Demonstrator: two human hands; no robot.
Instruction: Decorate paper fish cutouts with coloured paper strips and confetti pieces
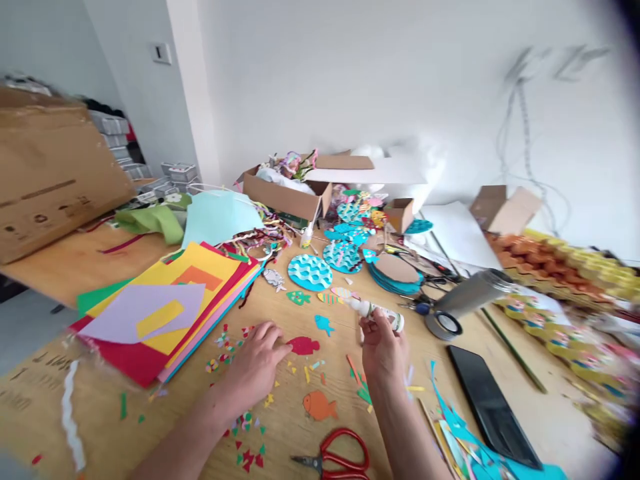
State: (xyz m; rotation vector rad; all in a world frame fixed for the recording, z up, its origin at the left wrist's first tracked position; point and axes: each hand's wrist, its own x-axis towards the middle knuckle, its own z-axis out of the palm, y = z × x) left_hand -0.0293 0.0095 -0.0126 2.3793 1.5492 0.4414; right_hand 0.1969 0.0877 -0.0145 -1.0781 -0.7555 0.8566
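Right hand (384, 350) grips glue bottle (369, 309); left hand (256, 365) rests loosely spread, 1 red fish (304, 345) at its thumb.

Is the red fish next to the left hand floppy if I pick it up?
The red fish would probably feel very light, since it looks like a thin flat cutout. It may bend a little when lifted, being so thin. Pushed, it might slide, lying flat on the table.
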